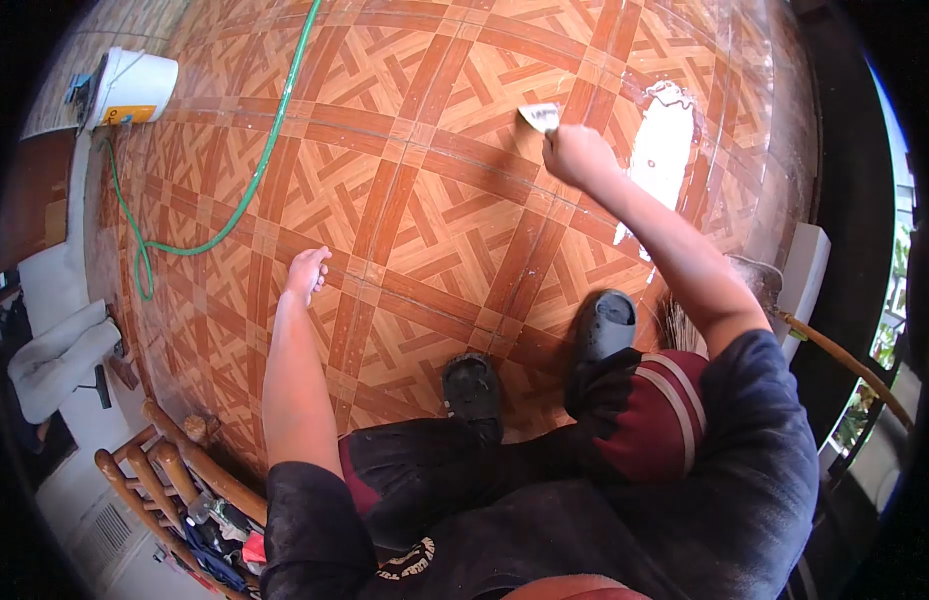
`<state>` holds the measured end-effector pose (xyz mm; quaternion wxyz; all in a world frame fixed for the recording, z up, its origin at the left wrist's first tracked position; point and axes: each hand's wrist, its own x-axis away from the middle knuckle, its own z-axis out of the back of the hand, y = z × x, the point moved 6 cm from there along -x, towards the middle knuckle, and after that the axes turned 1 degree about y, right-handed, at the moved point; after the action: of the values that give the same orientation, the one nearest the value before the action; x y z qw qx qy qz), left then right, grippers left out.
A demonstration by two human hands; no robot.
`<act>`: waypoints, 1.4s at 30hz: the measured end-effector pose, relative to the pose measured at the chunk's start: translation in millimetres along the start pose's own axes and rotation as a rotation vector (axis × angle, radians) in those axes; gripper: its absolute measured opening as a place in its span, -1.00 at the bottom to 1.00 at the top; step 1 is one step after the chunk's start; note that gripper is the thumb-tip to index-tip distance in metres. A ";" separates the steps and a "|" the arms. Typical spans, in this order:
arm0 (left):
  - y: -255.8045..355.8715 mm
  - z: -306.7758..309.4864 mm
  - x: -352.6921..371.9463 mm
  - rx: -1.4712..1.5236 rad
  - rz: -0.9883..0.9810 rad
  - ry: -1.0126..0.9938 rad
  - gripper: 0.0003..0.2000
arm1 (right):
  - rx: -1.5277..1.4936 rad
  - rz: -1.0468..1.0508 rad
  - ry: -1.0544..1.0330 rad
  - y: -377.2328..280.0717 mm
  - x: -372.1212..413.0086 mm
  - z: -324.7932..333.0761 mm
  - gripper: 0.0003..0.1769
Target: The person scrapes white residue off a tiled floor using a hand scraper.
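Right grip (576,152) clamped on scraper (540,116), left grip (307,272) spread on floor (424,200), bucket (134,88) label unreadable

I count one white plastic bucket (134,88) near the far left corner of the brown patterned tile floor (424,230), one long green garden hose (249,185), and one white smear of paste (664,150) toward the far right edge. There is one small metal scraper blade (540,116). I see two black rubber clogs, the left clog (473,385) and the right clog (604,322), and two hands of mine, the left hand (306,272) and the right hand (577,155).
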<state>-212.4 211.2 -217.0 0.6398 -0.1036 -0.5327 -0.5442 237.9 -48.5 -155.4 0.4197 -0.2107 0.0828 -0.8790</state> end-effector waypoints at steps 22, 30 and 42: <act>-2.3 -22.6 -19.5 -0.045 0.040 -0.078 -0.72 | 0.197 0.009 0.234 47.9 49.3 -15.3 -0.68; 15.7 -36.9 -21.0 -0.011 -0.006 -0.132 -0.72 | 0.079 -0.204 0.165 80.6 16.6 30.4 -0.64; 13.7 -45.7 -27.4 -0.060 0.018 -0.139 -0.74 | -0.003 -0.145 0.179 95.4 32.3 1.1 -0.59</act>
<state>-171.1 200.0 -251.4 0.6026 -0.1650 -0.5585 -0.5456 287.4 -133.9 -175.5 0.3456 -0.1372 0.1059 -0.9222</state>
